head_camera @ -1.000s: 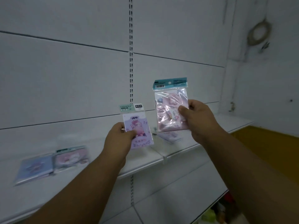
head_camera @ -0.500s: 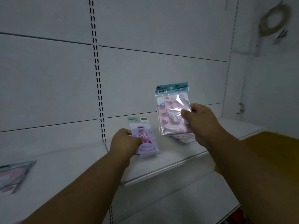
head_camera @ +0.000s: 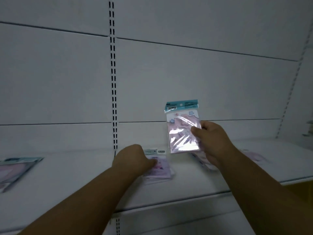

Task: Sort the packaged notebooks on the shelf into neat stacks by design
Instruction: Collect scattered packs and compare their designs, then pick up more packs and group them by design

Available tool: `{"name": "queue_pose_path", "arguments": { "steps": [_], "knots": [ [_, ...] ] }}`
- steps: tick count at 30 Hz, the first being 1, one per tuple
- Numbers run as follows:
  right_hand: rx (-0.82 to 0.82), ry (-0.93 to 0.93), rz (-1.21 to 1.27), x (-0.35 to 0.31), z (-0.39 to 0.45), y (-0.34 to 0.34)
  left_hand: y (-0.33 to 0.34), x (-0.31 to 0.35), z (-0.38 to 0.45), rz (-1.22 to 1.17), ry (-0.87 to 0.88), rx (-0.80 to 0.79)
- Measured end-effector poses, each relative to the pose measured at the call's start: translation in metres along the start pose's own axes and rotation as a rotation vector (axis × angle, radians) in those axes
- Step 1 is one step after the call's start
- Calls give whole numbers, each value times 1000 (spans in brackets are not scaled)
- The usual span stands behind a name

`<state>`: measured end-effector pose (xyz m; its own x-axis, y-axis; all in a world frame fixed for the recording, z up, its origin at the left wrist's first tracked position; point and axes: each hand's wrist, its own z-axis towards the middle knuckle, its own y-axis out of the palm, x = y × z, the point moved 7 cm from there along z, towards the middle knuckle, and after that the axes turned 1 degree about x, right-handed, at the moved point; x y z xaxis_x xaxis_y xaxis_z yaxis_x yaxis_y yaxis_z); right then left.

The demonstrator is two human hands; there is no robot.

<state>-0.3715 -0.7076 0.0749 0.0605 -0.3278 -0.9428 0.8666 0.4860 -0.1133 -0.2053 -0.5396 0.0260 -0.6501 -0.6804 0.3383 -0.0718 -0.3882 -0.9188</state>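
Left hand on notebook lying on shelf; right hand holds second notebook above, right.

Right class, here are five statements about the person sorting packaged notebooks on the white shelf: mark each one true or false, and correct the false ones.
1. The right hand holds a pink star notebook upright, above the shelf. True.
2. The left hand is raised high above the shelf, holding nothing. False: it is down at the shelf, on a purple notebook lying there.
3. The notebook in the right hand has a teal header card with a barcode. True.
4. The shelf is bare apart from the purple notebook. False: another packaged notebook lies at the far left, and more lie behind the right hand.
5. The pink star notebook has no wrapper. False: glossy clear plastic covers it.
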Motion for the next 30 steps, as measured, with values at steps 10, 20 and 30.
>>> {"name": "queue_pose_path", "arguments": {
  "steps": [10,20,30],
  "knots": [
    [-270,20,-56,26,44,-61,-8,118,35,-1040,-116,56],
    [-301,218,-430,86,74,-107,58,165,87,-505,-165,99],
    [-294,-180,-983,69,72,-92,82,168,91,-116,-146,155]
  ]
}}
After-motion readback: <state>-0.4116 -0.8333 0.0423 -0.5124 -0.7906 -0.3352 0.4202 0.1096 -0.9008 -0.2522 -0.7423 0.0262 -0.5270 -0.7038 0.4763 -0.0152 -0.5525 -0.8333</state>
